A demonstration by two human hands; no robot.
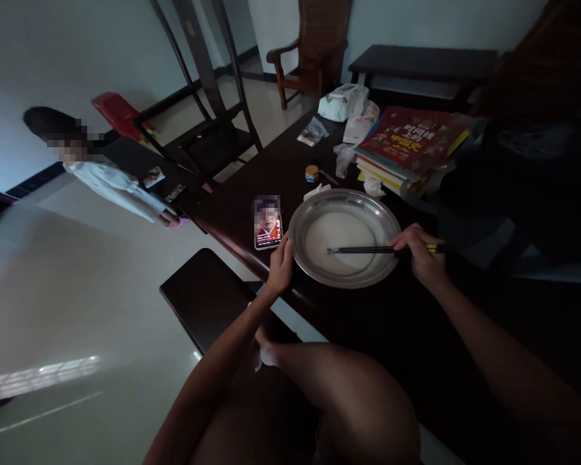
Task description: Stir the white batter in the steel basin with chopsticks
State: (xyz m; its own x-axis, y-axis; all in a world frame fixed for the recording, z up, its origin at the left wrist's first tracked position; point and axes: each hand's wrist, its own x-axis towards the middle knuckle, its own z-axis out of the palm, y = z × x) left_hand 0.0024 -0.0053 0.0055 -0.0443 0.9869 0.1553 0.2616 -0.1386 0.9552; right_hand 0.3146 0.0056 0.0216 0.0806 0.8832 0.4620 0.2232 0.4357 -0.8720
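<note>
Your right hand (423, 255) is closed in a pinch on the chopsticks (368, 249), gripping near their yellow back end, w/ the tips reaching left into the white liquid in the metal basin (300, 248). Keep the tips low and just skimming the bottom, stir in small circles near the centre; the liquid looks shallow and the rim is low, so a wide fast sweep would likely slop it over. Your left hand (281, 265) is cupped against the basin's near-left rim, fingers curled on the edge, so press down lightly there to stop the basin sliding on the dark tabletop (416, 336). Basin sits btwn both hands, directly in front of you, near the tabletop's left edge. Phone (268, 224) lies just left of the basin, almost touching your left hand: watch splashes that way. Stack of books (409, 145) is farther off, right of centre.
</note>
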